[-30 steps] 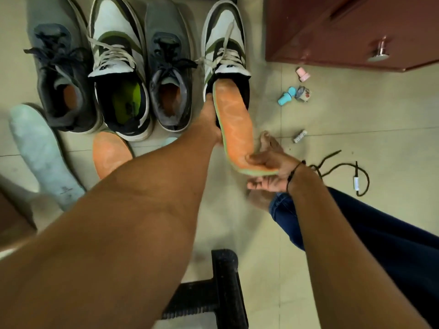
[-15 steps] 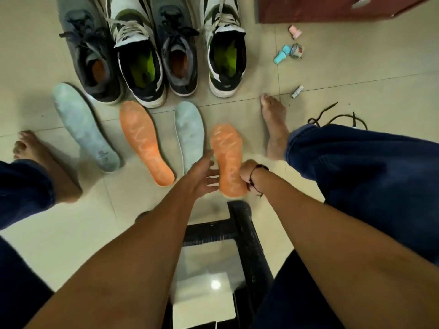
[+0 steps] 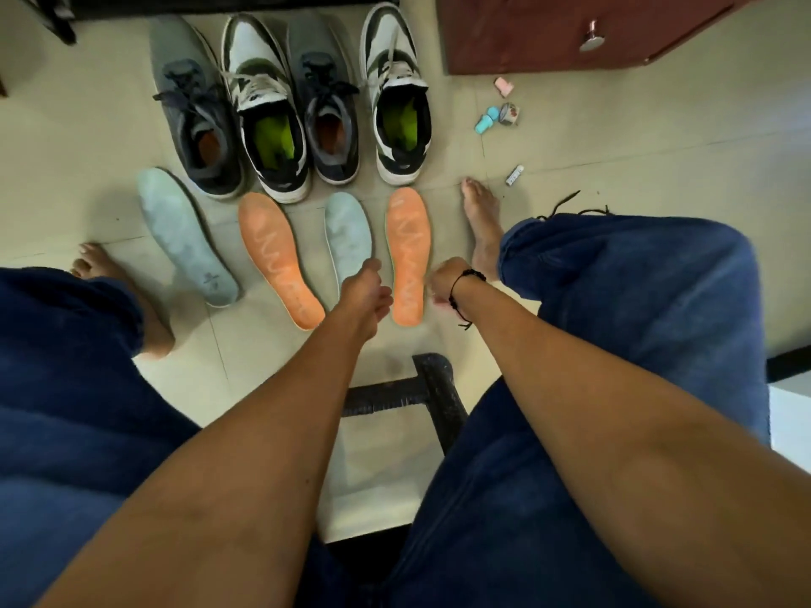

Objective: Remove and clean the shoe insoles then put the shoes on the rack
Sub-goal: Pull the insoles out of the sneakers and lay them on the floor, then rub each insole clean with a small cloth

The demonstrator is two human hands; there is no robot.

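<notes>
The right orange insole (image 3: 408, 252) now lies flat on the floor (image 3: 614, 168) below its white shoe (image 3: 397, 103), released. Both hands have pulled back: left hand (image 3: 366, 291) loosely curled, empty; right hand (image 3: 441, 283) blurred, apparently holding nothing.

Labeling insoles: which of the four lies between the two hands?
The right-hand orange insole, below the rightmost white shoe. Left hand and right hand flank its heel; the other three lie further left.

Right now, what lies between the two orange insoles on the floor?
In the head view, a pale blue insole lies between the left orange insole and the right orange insole.
</notes>
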